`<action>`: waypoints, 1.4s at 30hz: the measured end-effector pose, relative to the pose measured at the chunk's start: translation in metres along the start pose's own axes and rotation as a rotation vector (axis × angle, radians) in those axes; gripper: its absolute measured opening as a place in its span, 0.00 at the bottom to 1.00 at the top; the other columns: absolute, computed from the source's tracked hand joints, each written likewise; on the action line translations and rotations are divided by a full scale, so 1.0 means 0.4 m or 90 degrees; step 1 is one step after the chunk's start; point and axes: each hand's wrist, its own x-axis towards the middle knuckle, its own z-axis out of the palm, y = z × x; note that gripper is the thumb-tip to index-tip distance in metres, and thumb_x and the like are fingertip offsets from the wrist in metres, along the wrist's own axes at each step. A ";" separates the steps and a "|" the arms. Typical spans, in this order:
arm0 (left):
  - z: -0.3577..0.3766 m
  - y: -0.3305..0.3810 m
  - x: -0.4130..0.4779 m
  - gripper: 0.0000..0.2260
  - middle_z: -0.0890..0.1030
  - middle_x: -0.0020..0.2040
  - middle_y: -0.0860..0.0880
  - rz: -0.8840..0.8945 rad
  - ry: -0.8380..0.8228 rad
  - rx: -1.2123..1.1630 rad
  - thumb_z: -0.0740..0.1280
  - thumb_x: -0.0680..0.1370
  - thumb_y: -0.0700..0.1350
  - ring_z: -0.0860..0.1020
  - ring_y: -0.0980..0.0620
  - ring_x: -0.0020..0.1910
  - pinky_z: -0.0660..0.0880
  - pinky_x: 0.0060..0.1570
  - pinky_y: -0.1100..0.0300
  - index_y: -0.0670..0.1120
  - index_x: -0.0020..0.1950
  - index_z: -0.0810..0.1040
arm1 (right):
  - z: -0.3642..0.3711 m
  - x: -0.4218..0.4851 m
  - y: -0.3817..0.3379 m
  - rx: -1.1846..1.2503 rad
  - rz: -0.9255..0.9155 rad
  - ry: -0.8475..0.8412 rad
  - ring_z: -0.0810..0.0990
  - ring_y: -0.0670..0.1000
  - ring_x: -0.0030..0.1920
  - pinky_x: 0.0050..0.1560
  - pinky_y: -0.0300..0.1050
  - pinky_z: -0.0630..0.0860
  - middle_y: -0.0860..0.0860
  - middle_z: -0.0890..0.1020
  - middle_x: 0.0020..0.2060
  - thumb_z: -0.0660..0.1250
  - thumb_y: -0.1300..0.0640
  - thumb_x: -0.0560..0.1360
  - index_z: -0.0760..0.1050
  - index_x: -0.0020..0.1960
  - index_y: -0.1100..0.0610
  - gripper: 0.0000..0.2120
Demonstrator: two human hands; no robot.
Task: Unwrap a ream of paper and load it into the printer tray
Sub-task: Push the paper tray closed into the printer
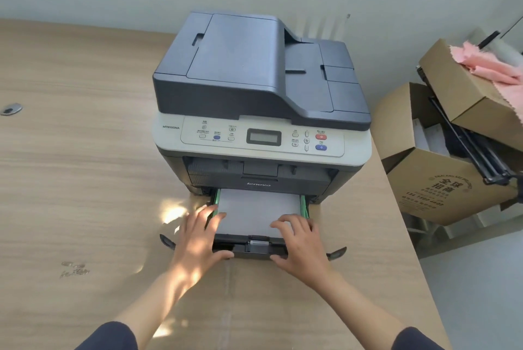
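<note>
From the head view, 2 hands are on the printer tray (252, 247), which sticks partly out of the printer (260, 111) just ahead of them: the left hand (198, 239) grips the tray's near left corner, thumb under the front edge and fingers over the side, while the right hand (300, 239) grips the near right corner with its fingers curled onto the paper stack (257, 208). The paper lies flat in the tray between the green guides (216, 199), directly beyond the fingertips, so I'd judge loading done and closing in hand. Next, both hands need an even, straight push away so the tray slides home without skewing.
</note>
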 end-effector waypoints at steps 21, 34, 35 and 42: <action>0.000 -0.170 0.189 0.61 0.76 0.61 0.37 -0.375 0.098 -0.343 0.82 0.55 0.43 0.77 0.38 0.57 0.73 0.60 0.42 0.52 0.75 0.42 | 0.046 0.090 0.212 0.419 0.516 0.184 0.71 0.61 0.62 0.63 0.65 0.69 0.54 0.72 0.66 0.84 0.57 0.49 0.54 0.70 0.51 0.58; 0.028 -0.220 0.213 0.51 0.73 0.48 0.69 -0.325 0.092 -0.410 0.82 0.53 0.37 0.74 0.78 0.40 0.71 0.38 0.79 0.56 0.67 0.57 | 0.074 0.100 0.253 0.532 0.474 0.240 0.69 0.31 0.55 0.48 0.31 0.68 0.27 0.69 0.53 0.84 0.63 0.46 0.59 0.65 0.45 0.55; 0.030 -0.215 0.217 0.49 0.74 0.48 0.66 -0.335 0.109 -0.409 0.82 0.53 0.37 0.76 0.74 0.39 0.71 0.40 0.77 0.55 0.65 0.59 | 0.076 0.106 0.252 0.528 0.486 0.251 0.69 0.36 0.56 0.49 0.34 0.69 0.31 0.71 0.54 0.84 0.63 0.47 0.59 0.65 0.47 0.54; 0.045 -0.173 0.262 0.40 0.78 0.58 0.41 -0.415 0.234 -0.419 0.82 0.55 0.37 0.76 0.40 0.58 0.71 0.55 0.49 0.43 0.59 0.62 | 0.086 0.148 0.247 0.460 0.563 0.318 0.70 0.51 0.51 0.50 0.46 0.71 0.50 0.68 0.49 0.84 0.62 0.50 0.65 0.56 0.60 0.41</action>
